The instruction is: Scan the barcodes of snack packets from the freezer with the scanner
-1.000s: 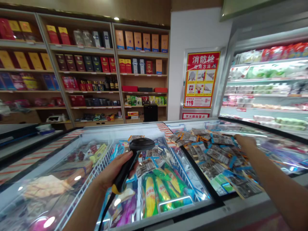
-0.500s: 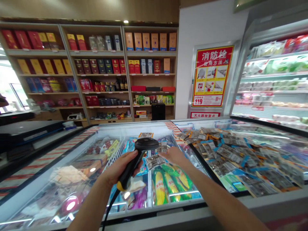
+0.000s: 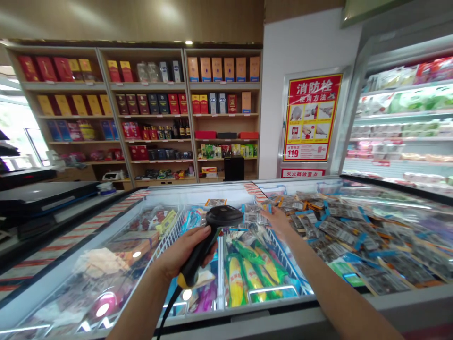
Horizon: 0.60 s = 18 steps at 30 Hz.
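My left hand [image 3: 193,252] is wrapped round the handle of a black barcode scanner [image 3: 201,248] with a yellow end and a trailing cable. The scanner's head points to the right. Beyond it, my right hand [image 3: 278,222] has its fingers closed on the edge of a small clear snack packet [image 3: 252,213] with a blue strip. That packet is above the chest freezer [image 3: 198,188], apart from the scanner. To the right of my right hand, a heap of similar packets [image 3: 339,226] lies on the freezer's glass top. Another packet [image 3: 216,202] lies beyond the scanner.
Inside the freezer, a white wire basket [image 3: 283,257] holds yellow-and-green corn packs [image 3: 236,278]. A dark flat device [image 3: 46,193] rests on the counter at left. Wooden shelves [image 3: 155,115] with boxes stand behind, and a refrigerated display [image 3: 403,115] is at right.
My right hand has moved right and away from the scanner, with a packet in its fingers. The scanner has shifted slightly right in view. The camera view has tilted a little upward.
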### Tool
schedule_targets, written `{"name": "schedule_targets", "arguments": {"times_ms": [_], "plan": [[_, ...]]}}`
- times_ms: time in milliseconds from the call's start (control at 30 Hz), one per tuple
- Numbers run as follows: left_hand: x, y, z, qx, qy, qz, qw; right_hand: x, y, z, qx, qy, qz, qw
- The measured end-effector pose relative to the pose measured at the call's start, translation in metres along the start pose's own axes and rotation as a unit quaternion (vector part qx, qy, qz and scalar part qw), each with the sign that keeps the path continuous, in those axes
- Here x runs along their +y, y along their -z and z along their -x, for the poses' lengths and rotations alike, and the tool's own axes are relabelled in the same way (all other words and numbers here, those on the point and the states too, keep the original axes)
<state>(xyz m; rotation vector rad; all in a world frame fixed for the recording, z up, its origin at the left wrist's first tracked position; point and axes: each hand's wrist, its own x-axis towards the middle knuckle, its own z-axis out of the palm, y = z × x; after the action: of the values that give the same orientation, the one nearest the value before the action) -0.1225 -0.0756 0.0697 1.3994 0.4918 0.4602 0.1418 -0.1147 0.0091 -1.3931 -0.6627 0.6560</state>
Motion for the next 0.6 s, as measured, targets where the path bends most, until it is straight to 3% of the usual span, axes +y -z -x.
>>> {"name": "schedule_targets", "arguments": {"times_ms": [200,600], "plan": [[-0.003,-0.014,-0.012,-0.039,-0.003,0.003,0.999,0.012,0.044,-0.017,0.053,-0.022,-0.150,0.987],[-0.007,-0.028,-0.024,-0.047,0.028,-0.039,0.998,0.023,0.051,-0.024,0.028,-0.006,-0.189,0.982]]}}
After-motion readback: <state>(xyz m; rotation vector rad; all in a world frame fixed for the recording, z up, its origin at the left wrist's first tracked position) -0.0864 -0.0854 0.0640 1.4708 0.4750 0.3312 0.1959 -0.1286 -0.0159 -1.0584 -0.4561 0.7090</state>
